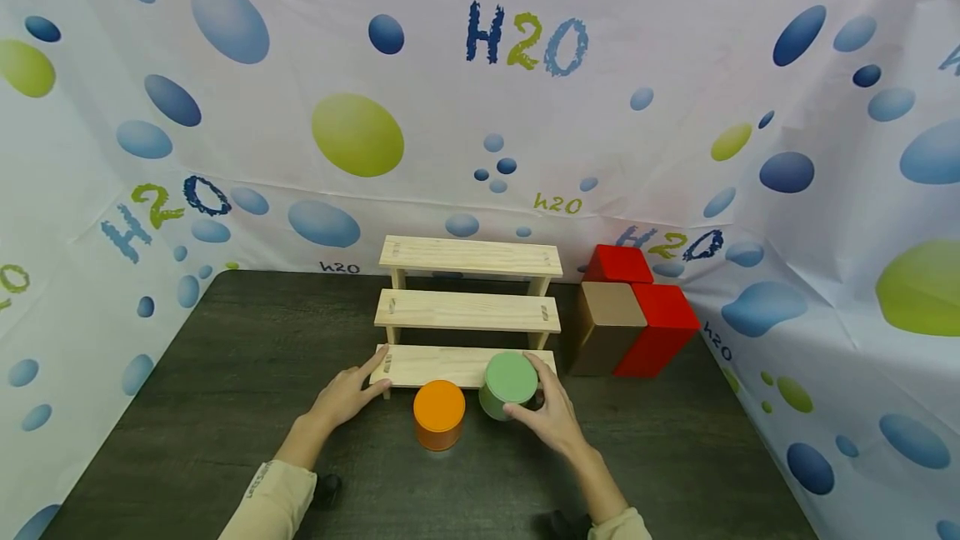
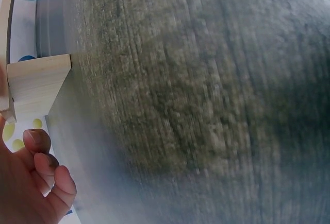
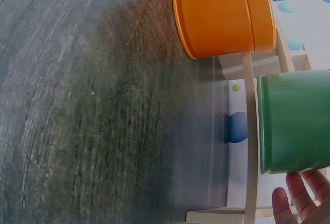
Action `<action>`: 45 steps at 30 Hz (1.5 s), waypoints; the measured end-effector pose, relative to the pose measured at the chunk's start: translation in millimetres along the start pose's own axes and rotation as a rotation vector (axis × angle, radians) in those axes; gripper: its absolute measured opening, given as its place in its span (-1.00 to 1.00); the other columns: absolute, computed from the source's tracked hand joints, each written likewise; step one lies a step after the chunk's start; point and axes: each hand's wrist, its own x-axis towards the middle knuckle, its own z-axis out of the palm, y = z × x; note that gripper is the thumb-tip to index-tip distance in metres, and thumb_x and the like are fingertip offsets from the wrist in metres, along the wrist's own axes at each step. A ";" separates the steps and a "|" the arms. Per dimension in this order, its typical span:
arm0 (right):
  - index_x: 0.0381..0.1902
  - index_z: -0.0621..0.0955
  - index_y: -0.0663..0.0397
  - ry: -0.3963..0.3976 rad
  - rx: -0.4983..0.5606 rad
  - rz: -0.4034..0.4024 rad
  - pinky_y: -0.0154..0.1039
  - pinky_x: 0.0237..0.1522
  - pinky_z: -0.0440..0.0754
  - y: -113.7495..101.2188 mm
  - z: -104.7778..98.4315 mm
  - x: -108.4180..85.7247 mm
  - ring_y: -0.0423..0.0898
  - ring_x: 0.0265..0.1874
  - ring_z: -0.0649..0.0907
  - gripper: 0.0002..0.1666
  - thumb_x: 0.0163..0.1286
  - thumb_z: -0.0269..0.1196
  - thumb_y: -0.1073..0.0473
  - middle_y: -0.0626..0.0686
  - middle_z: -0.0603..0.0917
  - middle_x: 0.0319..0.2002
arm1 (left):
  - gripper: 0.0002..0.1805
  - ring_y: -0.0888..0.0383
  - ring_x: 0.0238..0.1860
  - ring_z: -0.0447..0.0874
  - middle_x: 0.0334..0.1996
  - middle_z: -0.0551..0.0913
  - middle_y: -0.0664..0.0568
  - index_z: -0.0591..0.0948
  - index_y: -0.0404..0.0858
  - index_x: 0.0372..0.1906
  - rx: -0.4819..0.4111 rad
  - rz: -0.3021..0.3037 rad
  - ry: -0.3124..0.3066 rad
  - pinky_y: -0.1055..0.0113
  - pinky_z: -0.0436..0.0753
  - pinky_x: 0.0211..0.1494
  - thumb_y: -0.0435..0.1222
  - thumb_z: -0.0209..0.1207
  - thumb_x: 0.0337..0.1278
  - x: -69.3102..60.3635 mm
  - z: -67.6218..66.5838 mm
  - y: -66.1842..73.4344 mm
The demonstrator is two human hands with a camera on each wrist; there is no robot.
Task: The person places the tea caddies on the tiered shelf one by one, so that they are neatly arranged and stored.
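A three-tier wooden step shelf stands at the back of the dark table. At the left end of its lowest board is my left hand, index finger and thumb spread across the board's end; the other fingers curl loosely in the left wrist view. My right hand grips a green round canister from its right side. In the right wrist view, the green canister's base is raised off the table, around the level of the lowest board. Between the hands, an orange round canister stands on the table before the shelf.
Right of the shelf stand a brown box and two red boxes, one nearer and one behind. A white sheet with blue and green dots hangs around the dark table.
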 end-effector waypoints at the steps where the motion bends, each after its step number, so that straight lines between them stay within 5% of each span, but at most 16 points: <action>1: 0.29 0.30 0.01 0.005 -0.007 0.004 -0.14 -0.24 0.48 0.4 0.5 0.5 -0.08 -0.13 0.46 -0.08 -0.05 0.43 0.10 0.12 0.44 0.13 | -0.25 -0.34 0.02 0.45 0.06 0.44 -0.45 0.10 -0.10 0.41 0.000 -0.001 0.000 -0.21 0.44 -0.06 0.08 0.01 0.19 -0.1 0.0 0.0; 10: 0.32 0.25 0.09 0.027 -0.010 0.045 -0.05 -0.25 0.47 2.1 4.0 4.6 -0.01 -0.13 0.46 -0.06 0.00 0.40 0.05 0.21 0.40 0.15 | -0.25 -0.38 0.05 0.41 0.09 0.40 -0.47 0.10 -0.10 0.41 -0.010 -0.015 -0.008 -0.25 0.41 -0.04 0.08 0.00 0.20 -1.3 -0.5 1.2; 23: 0.31 0.21 0.03 0.039 0.079 0.145 -0.24 -0.33 0.32 5.8 5.3 13.8 -0.10 -0.38 0.33 -0.11 0.05 0.37 0.11 0.13 0.43 -0.19 | -0.25 -0.34 0.03 0.45 0.07 0.43 -0.44 0.09 -0.09 0.42 -0.012 -0.020 -0.009 -0.21 0.43 -0.03 0.07 0.01 0.20 0.5 0.4 0.8; 36: 0.32 0.19 0.05 0.035 0.112 0.198 -0.24 -0.28 0.40 4.3 4.4 21.4 -0.02 -0.30 0.42 -0.13 0.09 0.35 0.21 0.22 0.41 -0.11 | -0.26 -0.32 0.03 0.46 0.09 0.44 -0.40 0.09 -0.11 0.42 -0.017 0.001 0.002 -0.19 0.42 0.00 0.05 0.01 0.21 0.6 0.3 0.6; 42: 0.28 0.16 0.32 0.028 0.140 0.143 -0.25 -0.36 0.46 -18.1 -2.7 23.2 0.00 -0.30 0.46 -0.15 0.09 0.30 0.34 0.34 0.38 -0.10 | -0.26 -0.31 0.04 0.45 0.11 0.43 -0.38 0.09 -0.11 0.42 -0.025 0.009 0.007 -0.19 0.41 0.02 0.04 0.02 0.21 0.7 0.7 0.1; 45: 0.31 0.15 0.26 0.027 0.151 0.138 -0.25 -0.31 0.50 -9.6 -0.4 25.0 0.00 -0.23 0.50 -0.14 0.12 0.30 0.31 0.35 0.37 -0.02 | -0.26 -0.31 0.04 0.45 0.12 0.43 -0.38 0.09 -0.11 0.42 -0.026 0.010 0.008 -0.19 0.41 0.01 0.03 0.02 0.21 0.7 0.6 0.4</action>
